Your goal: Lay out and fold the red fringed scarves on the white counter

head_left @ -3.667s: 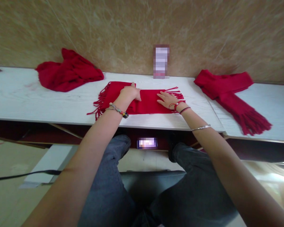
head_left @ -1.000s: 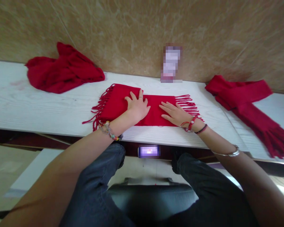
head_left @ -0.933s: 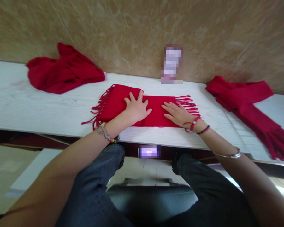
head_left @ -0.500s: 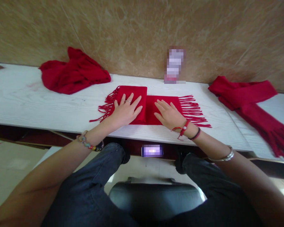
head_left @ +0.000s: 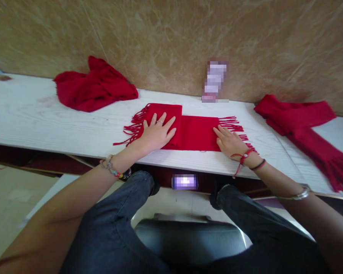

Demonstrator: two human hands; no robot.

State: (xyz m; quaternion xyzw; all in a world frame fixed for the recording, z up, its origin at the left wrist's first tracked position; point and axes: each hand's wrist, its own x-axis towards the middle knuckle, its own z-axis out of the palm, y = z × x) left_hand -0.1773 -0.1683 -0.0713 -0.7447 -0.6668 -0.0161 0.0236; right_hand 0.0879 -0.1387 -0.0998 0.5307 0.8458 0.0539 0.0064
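Observation:
A red fringed scarf point(head_left: 199, 132) lies on the white table in front of me, its left part folded into a thicker stack than the flat right part. On that folded part my left hand point(head_left: 157, 132) rests with fingers spread. My right hand point(head_left: 231, 142) lies at the scarf's right end, fingers stretched out where the cloth meets the fringe; it covers part of the strands. Neither hand grips the cloth.
A crumpled red scarf point(head_left: 94, 87) lies at the left by the marbled wall point(head_left: 160, 45). Another red fringed scarf point(head_left: 300, 133) is loosely doubled over at the right. A blurred-out upright object point(head_left: 215, 80) stands against the wall. The white table point(head_left: 82, 133) has its edge near my knees.
My right hand has slid right along the scarf, from its flat part to the fringed end. My left hand stays on the folded part. The whole view has shifted slightly.

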